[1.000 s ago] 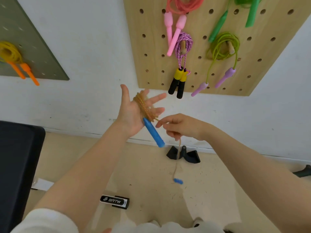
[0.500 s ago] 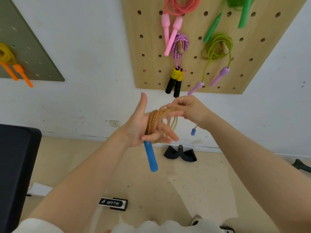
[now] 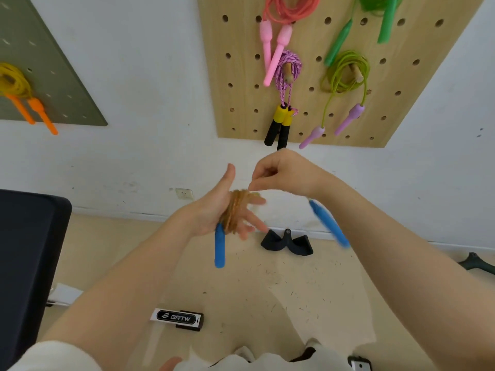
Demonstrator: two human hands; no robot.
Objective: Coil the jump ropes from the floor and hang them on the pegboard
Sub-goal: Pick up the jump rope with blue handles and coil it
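A tan jump rope [image 3: 237,210] is wound in a thick coil around the fingers of my left hand [image 3: 214,210], which is held up with the thumb pointing up. One blue handle [image 3: 219,247] hangs down from under that palm. My right hand [image 3: 281,170] pinches the rope's free end just above the coil. The second blue handle [image 3: 329,223] swings, blurred, below my right wrist. The wooden pegboard [image 3: 241,97] on the wall ahead carries a pink rope [image 3: 276,46], a purple rope with yellow-black handles [image 3: 286,73], a lime rope [image 3: 345,73] and a green rope [image 3: 385,20].
A green pegboard [image 3: 67,84] at the left holds a yellow rope with orange handles [image 3: 16,84]. On the floor lie a black strap handle [image 3: 286,243], a black-and-white BRTW box [image 3: 176,317] and a dark object at the far right [image 3: 476,263]. A black chair [image 3: 26,263] stands at the left.
My right hand wound the last length of rope around my left hand's fingers. The loose blue handle rose from near the floor to beside my right wrist.
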